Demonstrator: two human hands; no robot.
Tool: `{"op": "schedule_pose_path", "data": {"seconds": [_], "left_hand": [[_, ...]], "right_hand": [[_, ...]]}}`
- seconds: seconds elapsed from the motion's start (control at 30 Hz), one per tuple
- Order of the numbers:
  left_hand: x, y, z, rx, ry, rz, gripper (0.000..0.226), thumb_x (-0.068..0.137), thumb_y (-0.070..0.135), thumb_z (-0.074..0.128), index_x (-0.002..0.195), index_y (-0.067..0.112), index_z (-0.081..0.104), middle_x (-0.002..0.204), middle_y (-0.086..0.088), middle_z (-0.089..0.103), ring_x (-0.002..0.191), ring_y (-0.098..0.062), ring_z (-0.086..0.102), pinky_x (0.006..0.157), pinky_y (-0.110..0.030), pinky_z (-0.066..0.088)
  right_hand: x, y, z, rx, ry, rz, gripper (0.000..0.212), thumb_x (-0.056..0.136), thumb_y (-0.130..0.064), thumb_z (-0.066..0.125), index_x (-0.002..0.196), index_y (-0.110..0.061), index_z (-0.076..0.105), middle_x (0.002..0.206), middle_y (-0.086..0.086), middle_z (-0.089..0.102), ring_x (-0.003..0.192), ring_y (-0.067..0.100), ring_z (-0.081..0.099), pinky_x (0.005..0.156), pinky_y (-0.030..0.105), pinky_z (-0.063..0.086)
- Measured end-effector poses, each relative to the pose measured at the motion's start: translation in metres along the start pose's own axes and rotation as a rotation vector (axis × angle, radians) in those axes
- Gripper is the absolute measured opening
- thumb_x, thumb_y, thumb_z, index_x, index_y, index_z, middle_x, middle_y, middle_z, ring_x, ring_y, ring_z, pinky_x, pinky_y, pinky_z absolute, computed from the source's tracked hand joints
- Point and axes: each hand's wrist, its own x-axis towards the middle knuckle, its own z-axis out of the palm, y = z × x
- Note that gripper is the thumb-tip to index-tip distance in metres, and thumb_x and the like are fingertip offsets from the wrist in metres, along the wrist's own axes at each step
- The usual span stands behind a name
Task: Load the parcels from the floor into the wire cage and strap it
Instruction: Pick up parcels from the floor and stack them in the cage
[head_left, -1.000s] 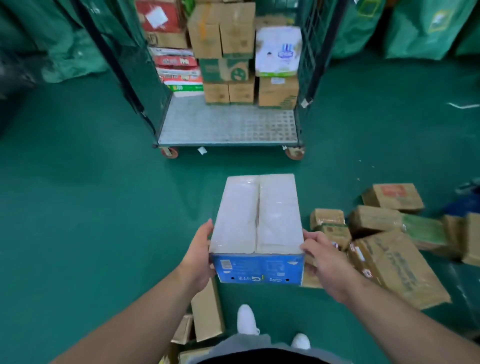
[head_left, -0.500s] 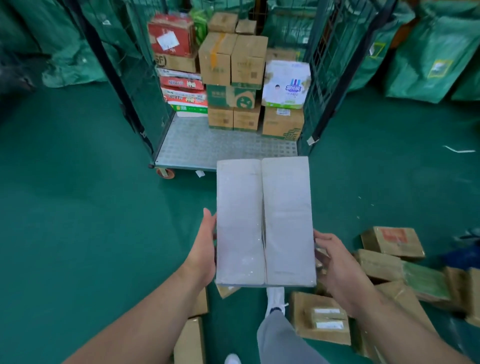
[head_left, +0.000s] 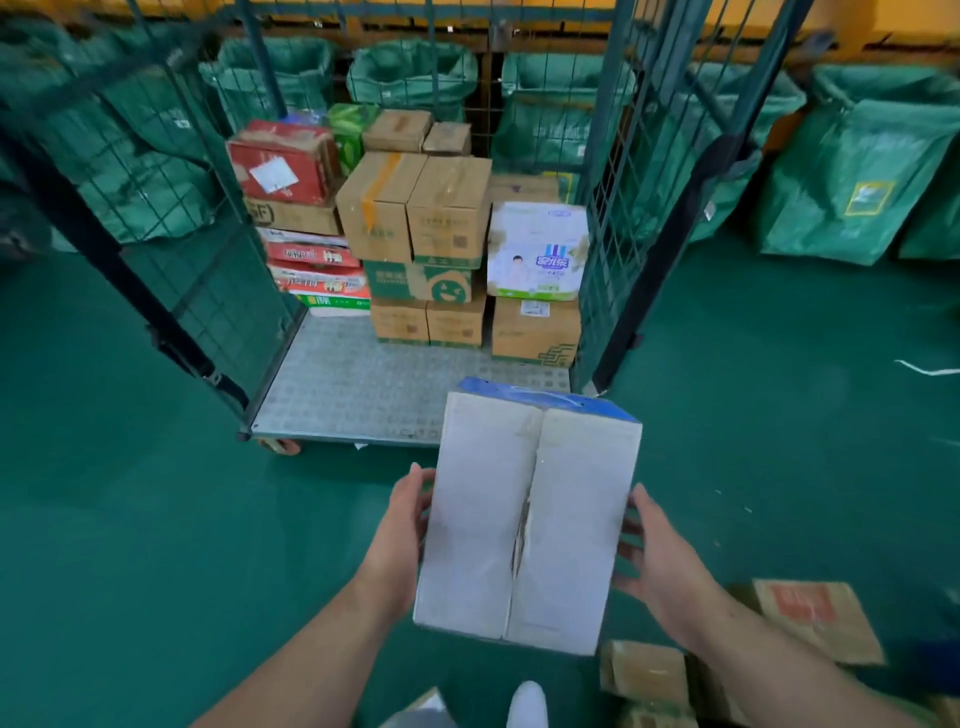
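I carry a white box with a blue end (head_left: 524, 519) in the air between both hands, tilted, its far end over the cage's front edge. My left hand (head_left: 408, 525) holds its left side, with the fingers hidden under the box. My right hand (head_left: 652, 556) holds its right side, fingers spread against it. The wire cage (head_left: 363, 384) stands ahead with its front open and a grey metal floor. Stacked parcels (head_left: 415, 228) fill its back. More brown parcels (head_left: 815, 623) lie on the floor at lower right.
The cage's mesh walls (head_left: 171, 218) rise on the left and right (head_left: 639, 171). A black strap (head_left: 208, 364) hangs on the left post. Green sacks (head_left: 852, 166) line the back. The floor (head_left: 130, 519) is green, and my white shoe (head_left: 527, 701) shows below.
I have stepped closer to the cage with the box held forward. The box has tipped so that its blue end now faces away from me.
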Motion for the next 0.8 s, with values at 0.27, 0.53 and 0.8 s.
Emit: {"op": "schedule_pose_path", "data": {"seconds": [0.27, 0.53, 0.8], "left_hand": [[0.074, 0.087, 0.014, 0.134, 0.072, 0.011, 0.048, 0.094, 0.054, 0.057, 0.121, 0.016, 0.066, 0.115, -0.004, 0.077, 0.101, -0.02, 0.073, 0.084, -0.04, 0.056], [0.211, 0.205, 0.029, 0.244, -0.04, 0.066, 0.032, 0.093, 0.038, 0.065, 0.123, 0.027, 0.067, 0.121, -0.002, 0.075, 0.11, -0.021, 0.07, 0.097, -0.042, 0.053], [0.336, 0.366, 0.066, 0.593, -0.333, 0.141, 0.037, 0.101, 0.02, 0.06, 0.125, 0.049, 0.062, 0.109, 0.03, 0.072, 0.096, 0.012, 0.067, 0.069, -0.005, 0.048]], "right_hand": [[0.094, -0.092, 0.047, -0.066, -0.209, -0.027, 0.045, 0.098, -0.06, 0.053, 0.13, -0.028, 0.053, 0.124, -0.002, 0.07, 0.111, 0.024, 0.07, 0.089, 0.046, 0.061], [0.201, -0.173, 0.094, -0.186, -0.177, -0.096, 0.071, 0.086, -0.062, 0.067, 0.142, -0.068, 0.023, 0.121, -0.02, 0.071, 0.103, 0.014, 0.073, 0.071, 0.039, 0.064], [0.304, -0.258, 0.159, 0.044, 0.006, -0.061, 0.086, 0.086, -0.057, 0.07, 0.149, -0.064, 0.013, 0.128, 0.0, 0.067, 0.091, 0.037, 0.076, 0.067, 0.054, 0.064]]}}
